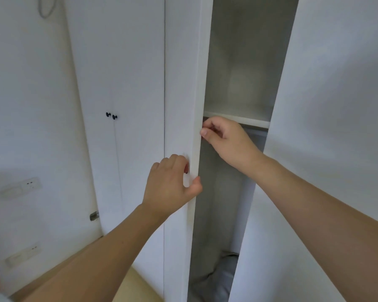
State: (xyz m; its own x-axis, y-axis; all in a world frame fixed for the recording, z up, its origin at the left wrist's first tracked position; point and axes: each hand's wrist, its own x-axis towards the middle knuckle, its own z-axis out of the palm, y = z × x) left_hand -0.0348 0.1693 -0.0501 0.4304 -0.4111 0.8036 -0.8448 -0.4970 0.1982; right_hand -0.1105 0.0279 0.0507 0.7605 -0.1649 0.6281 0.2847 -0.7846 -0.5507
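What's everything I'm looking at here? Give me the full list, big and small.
middle door: one, white, ajar, edge held by both hands
right door: one, white, swung open at right
closed doors: two, white, at left
knobs: two, black, on the closed doors
shelf: one, white, in the opening between the open doors
bundle: one, grey, low in that opening
wall sockets: two, white, left wall
cord: one, grey, top left
floor: one, wood-coloured, bottom
left hand: one, bare, on the middle door's front, thumb on its edge
right hand: one, bare, fingers curled round that edge from inside
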